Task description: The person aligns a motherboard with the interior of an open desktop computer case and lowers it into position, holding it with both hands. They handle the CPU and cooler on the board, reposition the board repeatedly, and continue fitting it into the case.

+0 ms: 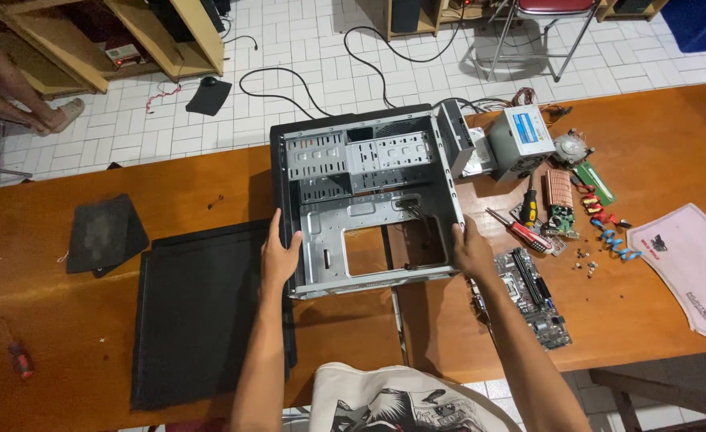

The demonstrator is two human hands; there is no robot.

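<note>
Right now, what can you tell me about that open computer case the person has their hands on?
The computer case lies on its side on the wooden table, its side panel off. The bare grey metal interior shows drive bays at the top, a large cutout in the tray, and a few loose cables. The outer shell is black. The left hand grips its left edge and the right hand its right edge.

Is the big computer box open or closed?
Open. The computer case lies on its side with bare metal insides showing; its black side panel lies flat beside it. The left hand and right hand grip its edges.
</note>
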